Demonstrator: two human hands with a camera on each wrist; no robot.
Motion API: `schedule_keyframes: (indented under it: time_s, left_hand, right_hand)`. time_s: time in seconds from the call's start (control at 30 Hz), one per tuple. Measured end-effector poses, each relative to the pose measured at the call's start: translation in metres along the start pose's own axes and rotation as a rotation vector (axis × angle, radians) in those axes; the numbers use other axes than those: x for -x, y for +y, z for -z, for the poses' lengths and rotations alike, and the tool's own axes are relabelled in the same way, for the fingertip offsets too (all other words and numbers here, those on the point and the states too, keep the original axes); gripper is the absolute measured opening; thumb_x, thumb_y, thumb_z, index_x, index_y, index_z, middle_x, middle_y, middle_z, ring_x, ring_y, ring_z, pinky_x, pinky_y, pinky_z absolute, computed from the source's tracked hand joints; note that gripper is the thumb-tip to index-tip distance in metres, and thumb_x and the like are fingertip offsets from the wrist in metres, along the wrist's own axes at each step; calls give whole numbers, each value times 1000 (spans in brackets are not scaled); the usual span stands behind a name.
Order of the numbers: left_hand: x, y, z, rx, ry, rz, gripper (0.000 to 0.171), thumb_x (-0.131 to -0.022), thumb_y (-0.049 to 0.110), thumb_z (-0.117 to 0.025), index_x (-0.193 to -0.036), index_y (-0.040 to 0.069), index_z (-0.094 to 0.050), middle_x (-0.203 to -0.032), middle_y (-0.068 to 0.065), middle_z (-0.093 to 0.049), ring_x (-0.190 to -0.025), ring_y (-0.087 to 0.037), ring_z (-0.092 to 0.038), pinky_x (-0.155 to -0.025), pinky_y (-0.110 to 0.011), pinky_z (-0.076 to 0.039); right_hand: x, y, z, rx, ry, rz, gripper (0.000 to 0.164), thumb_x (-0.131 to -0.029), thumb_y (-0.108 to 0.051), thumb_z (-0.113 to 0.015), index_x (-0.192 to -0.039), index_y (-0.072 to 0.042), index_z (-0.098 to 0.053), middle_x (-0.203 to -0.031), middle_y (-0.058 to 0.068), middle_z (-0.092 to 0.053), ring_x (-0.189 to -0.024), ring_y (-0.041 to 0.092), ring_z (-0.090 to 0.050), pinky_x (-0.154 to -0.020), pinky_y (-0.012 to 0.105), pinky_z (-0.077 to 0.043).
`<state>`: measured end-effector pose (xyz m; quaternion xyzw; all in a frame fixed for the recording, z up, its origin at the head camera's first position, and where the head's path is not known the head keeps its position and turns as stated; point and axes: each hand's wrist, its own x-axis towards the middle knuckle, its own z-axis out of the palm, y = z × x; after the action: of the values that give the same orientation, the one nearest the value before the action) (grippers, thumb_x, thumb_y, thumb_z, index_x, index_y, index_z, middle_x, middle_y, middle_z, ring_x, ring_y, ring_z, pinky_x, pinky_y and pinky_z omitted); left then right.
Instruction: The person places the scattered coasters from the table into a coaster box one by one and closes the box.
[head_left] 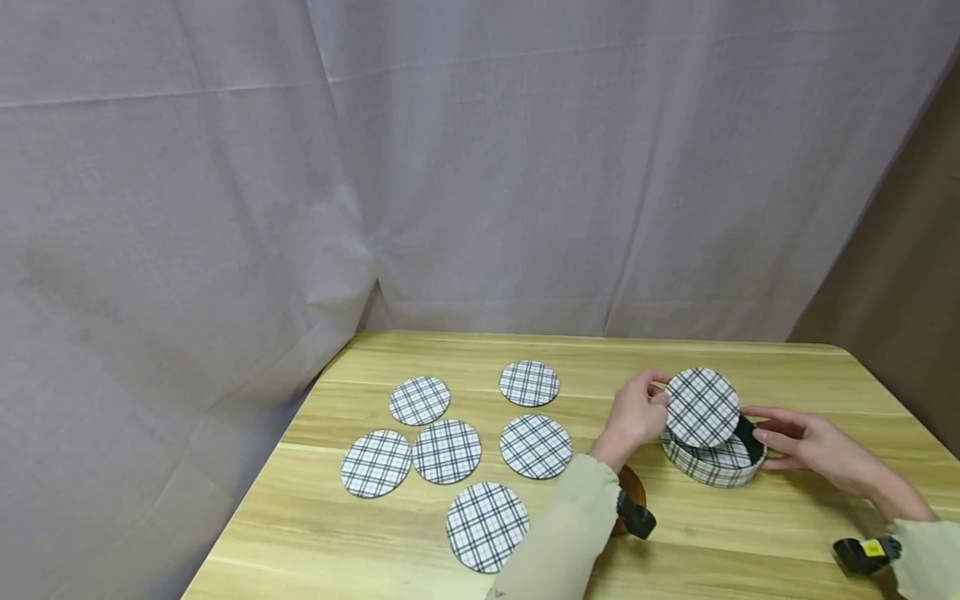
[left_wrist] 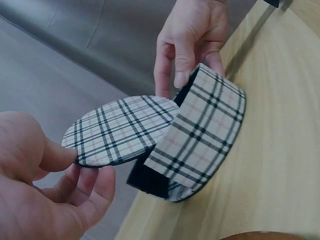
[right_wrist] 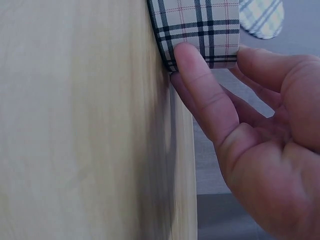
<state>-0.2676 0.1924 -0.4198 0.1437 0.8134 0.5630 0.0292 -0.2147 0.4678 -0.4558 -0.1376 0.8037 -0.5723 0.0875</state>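
My left hand (head_left: pixel 633 411) pinches a round plaid coaster (head_left: pixel 702 407) by its edge, thumb on top and fingers beneath. The coaster is tilted over the opening of a round plaid box (head_left: pixel 712 471), overlapping its rim in the left wrist view. Dark lining shows inside the box, and a plaid surface lies at its bottom. From the right side, my right hand (head_left: pixel 813 446) holds the box wall. Its thumb is at the rim, and a finger lies along the outer side in the right wrist view.
Several matching coasters lie flat on the wooden table (head_left: pixel 300 517), including one at the front (head_left: pixel 487 527) and one at the back (head_left: pixel 529 383). A brown round object (head_left: pixel 633 487) is mostly hidden under the left forearm. A grey curtain (head_left: pixel 480 183) hangs behind.
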Motion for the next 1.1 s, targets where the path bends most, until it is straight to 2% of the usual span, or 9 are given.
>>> schedule_keyframes:
  time_s: [0.27,0.37,0.63,0.9,1.1]
  left_hand:
    - [1,-6,-7,17,-5,7,24,-95,9,-59,-110,25,-69,-79,8,-58,-66,-3,-49,-56,-19,-43]
    - [2,-7,-9,34,2,11,24,-95,10,-60,-111,25,-70,-80,8,-59,-66,-3,-50,-57,-19,-43]
    - [8,-8,-14,151,-5,89,26,-97,12,-60,-115,27,-70,-83,8,-58,-65,-4,-54,-55,-19,-51]
    - [9,-13,-18,134,-12,80,31,-97,13,-61,-118,34,-69,-81,10,-59,-56,-6,-53,-49,-20,-48]
    - [9,-17,-19,126,-24,90,29,-98,15,-60,-118,34,-69,-81,11,-59,-57,-6,-53,-48,-21,-47]
  right_hand:
    - [-2,-3,1,-6,19,-53,40,-102,-7,-50,-138,-25,-53,-115,-31,-58,-99,4,-67,-78,40,-59]
    - [-3,-3,0,1,24,-54,40,-102,-7,-51,-138,-23,-53,-114,-31,-59,-99,4,-67,-78,39,-59]
    - [-1,-1,1,9,6,-15,41,-102,-4,-49,-139,-22,-53,-116,-31,-59,-97,7,-68,-76,39,-60]
    - [-1,2,2,19,-20,-6,44,-102,-6,-49,-145,-6,-45,-119,-29,-60,-100,8,-67,-77,41,-59]
    - [-1,2,1,20,-12,-16,44,-102,-7,-50,-145,-6,-45,-118,-28,-61,-100,7,-67,-77,40,-60]
